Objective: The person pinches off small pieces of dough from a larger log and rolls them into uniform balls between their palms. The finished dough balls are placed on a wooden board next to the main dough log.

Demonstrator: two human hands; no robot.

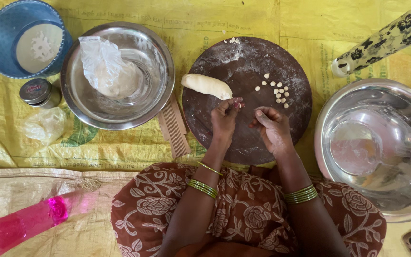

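Now the pale, smooth dough roll (pixel 206 85) lies on the round dark floured board (pixel 243 138), its end pinched by the left hand's (pixel 224 119) fingertips. Beside it, the right hand (pixel 273 126) curls loosely, gripping nothing visible. Small dough pellets (pixel 278 93) sit near the far edge; bare board remains nearer.

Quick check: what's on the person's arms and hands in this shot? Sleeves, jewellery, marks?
Both forearms are bare, no sleeves in view. The left hand has a stack of thin green-gold bangles on the forearm and one single bangle nearer the wrist. The right hand has a similar stack. Its fingers look dusted with white flour. No rings that I can tell.
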